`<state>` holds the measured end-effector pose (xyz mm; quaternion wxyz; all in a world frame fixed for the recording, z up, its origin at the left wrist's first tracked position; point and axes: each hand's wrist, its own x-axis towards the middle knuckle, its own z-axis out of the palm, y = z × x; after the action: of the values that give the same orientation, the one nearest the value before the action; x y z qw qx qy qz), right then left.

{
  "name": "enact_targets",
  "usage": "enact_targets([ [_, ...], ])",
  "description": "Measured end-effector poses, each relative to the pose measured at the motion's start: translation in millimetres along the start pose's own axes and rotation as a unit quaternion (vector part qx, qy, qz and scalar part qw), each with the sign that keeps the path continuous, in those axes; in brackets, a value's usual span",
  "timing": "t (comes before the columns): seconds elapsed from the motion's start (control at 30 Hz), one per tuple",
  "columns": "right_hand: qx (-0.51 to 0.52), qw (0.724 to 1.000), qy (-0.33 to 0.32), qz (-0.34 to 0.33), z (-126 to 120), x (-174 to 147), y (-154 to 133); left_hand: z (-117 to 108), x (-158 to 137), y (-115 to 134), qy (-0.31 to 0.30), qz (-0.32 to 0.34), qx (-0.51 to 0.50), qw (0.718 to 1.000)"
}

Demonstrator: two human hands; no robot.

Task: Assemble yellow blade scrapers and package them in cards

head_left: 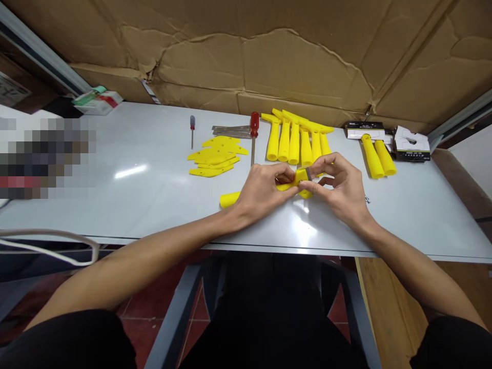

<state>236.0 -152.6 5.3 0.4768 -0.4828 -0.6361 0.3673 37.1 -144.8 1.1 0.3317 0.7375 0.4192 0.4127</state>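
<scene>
A yellow plastic scraper handle (229, 200) lies sideways in my left hand (259, 192), its round grip end showing behind the wrist. My left hand is closed around it, thumb and fingers near its head (300, 177). My right hand (342, 189) pinches the same head from the other side, fingers curled. A thin grey blade-like strip (308, 174) shows at the head by the right fingertips. Part of the head is hidden by the fingers. Just beyond my left hand stands a red-handled screwdriver (254, 124), its shaft pointing toward me.
Behind are yellow pointed plates (215, 156), metal strips (230, 131), a small screwdriver (192, 128) and a row of yellow handles (294, 138). At right lie two more handles (372, 159) and black-and-white packaging (412, 144). Small screws (367, 199) sit by my right wrist. Cardboard (230, 56) backs the table.
</scene>
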Motion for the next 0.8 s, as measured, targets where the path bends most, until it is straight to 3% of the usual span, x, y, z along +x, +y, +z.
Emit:
enact_targets([
  [0.3,-0.057,0.996,-0.063,-0.017,-8.7,6.6,-3.1,-0.3,-2.2,0.2,-0.005,0.043,0.046,0.998],
  [0.5,-0.07,0.996,-0.057,-0.022,-10.2,8.4,2.4,-0.4,1.0,-6.4,-0.041,0.091,0.075,0.992],
  [0.6,-0.076,0.993,-0.085,-0.032,-14.9,10.2,3.1,-1.7,2.7,-7.0,-0.044,0.091,0.065,0.993],
  [0.7,-0.091,0.99,-0.1,-0.027,-38.0,16.2,-2.2,-2.8,2.5,-5.7,-0.047,0.08,0.076,0.993],
  [0.8,-0.129,0.991,-0.036,-0.006,-76.2,25.2,-9.3,-3.0,1.0,-4.2,-0.067,0.069,0.135,0.986],
])
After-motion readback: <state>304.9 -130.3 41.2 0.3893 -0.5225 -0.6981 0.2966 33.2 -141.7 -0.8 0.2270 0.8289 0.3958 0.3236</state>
